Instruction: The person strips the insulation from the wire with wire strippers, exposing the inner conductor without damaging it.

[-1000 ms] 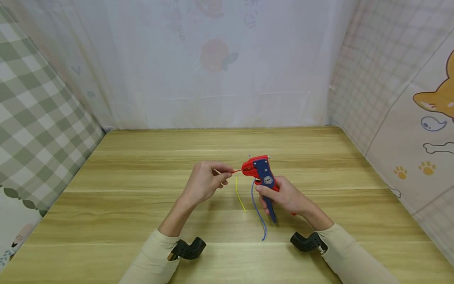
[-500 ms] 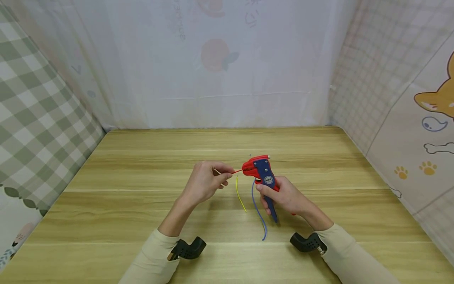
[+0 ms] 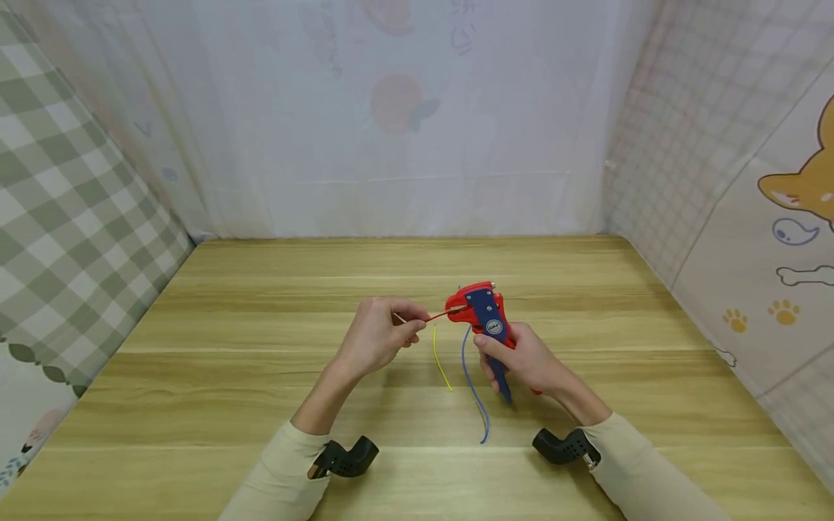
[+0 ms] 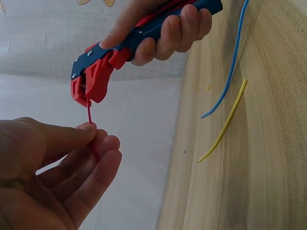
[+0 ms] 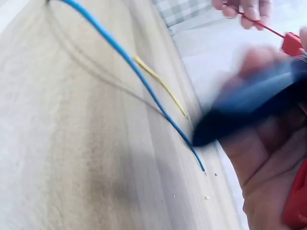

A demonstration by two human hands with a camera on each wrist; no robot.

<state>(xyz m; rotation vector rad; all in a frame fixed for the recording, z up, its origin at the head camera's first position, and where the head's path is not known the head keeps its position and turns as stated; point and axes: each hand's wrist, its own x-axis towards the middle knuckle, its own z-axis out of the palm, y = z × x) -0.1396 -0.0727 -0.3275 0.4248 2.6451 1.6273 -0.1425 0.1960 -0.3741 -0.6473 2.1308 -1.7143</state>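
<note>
My left hand (image 3: 378, 334) pinches a thin red wire (image 4: 89, 114) between thumb and fingertips, with its other fingers loosely bent. The wire's far end runs into the nose of a red and dark-blue wire stripper (image 3: 483, 311); how deep it reaches is hidden inside. My right hand (image 3: 529, 356) grips the stripper by its handles, thumb on the near side. In the right wrist view the dark handle is blurred. Below the tool, a blue wire (image 3: 478, 398) lies on the table, its upper end near the stripper. Left of it lies a shorter yellow wire (image 3: 440, 362).
The wood-grain table (image 3: 260, 405) ends at a white curtain (image 3: 404, 174) behind and patterned cloths at both sides. Tiny scraps, among them a yellow bit (image 5: 206, 197), lie near the wires. A black wrist camera (image 3: 348, 457) sits on each forearm.
The stripper has tilted slightly, its lower handle tip shifting right and up, and a red part now sticks out at its back. My right fingers have shifted on the handles; my left hand has barely moved.
</note>
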